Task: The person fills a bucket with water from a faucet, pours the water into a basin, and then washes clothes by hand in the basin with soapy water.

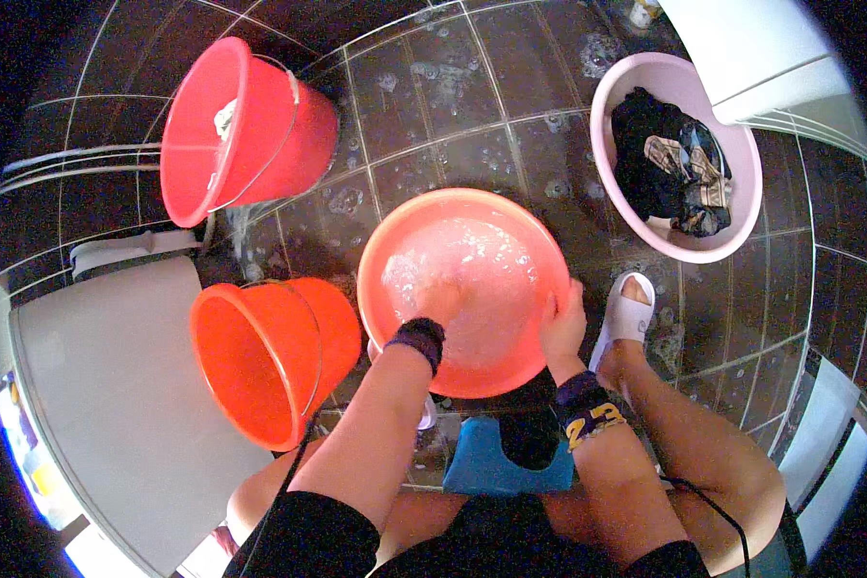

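An orange plastic basin (455,379) holding soapy water (477,318) stands on the tiled floor before me. My left hand (441,292) reaches into the basin, palm and fingers blurred by water and glare. Whether it grasps anything cannot be made out. At the basin's right side, my right hand (565,325) grips the rim, some fingers over the inner wall. Dark wristbands circle both wrists, the right wristband (592,412) bearing yellow figures.
An orange bucket (325,332) and a red bucket (303,137) stand left. On the right, a pink tub (748,188) holds dark clothes (643,144) near a white cabinet-like unit (751,58). My slippered foot (632,311) is beside the basin; a blue plastic stool (473,462) is below. Suds spot the floor.
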The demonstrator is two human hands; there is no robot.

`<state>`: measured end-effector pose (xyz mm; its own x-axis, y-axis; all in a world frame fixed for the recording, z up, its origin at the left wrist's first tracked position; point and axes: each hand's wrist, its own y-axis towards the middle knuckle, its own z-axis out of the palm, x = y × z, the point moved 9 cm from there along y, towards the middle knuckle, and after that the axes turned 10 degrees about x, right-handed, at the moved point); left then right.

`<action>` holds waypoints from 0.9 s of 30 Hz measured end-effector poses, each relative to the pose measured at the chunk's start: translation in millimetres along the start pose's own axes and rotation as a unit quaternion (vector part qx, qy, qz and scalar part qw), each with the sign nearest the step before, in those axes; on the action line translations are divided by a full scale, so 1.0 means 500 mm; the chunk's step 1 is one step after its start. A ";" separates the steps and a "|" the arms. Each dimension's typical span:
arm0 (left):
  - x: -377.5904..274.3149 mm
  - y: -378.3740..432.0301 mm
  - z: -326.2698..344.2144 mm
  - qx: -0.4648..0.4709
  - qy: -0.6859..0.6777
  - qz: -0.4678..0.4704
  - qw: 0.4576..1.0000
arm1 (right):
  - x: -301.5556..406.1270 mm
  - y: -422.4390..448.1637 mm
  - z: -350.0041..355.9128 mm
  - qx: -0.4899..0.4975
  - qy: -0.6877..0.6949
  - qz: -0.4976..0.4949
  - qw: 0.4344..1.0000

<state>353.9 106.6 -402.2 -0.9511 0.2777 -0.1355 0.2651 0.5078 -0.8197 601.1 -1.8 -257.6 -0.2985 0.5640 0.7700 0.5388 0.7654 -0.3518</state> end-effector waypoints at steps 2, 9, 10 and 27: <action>0.027 -0.064 0.034 -0.194 -0.012 -0.089 0.977 | 0.015 0.000 0.010 0.005 -0.016 -0.017 1.000; -0.069 -0.139 0.031 -0.102 0.097 -0.233 0.962 | 0.003 0.004 -0.005 -0.025 -0.038 -0.035 0.998; -0.100 -0.142 -0.011 -0.049 0.102 -0.158 0.981 | 0.004 0.001 -0.002 -0.028 -0.019 -0.045 0.998; -0.316 -0.205 0.015 0.057 0.001 0.232 0.971 | -0.002 -0.003 0.008 -0.009 -0.028 -0.036 0.999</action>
<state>475.7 4.6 -301.1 -0.7325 0.4574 -0.5043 0.6462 0.2338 -0.7265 597.4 -2.1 -259.7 -0.3797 0.5243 0.7622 0.5283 0.7992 -0.2866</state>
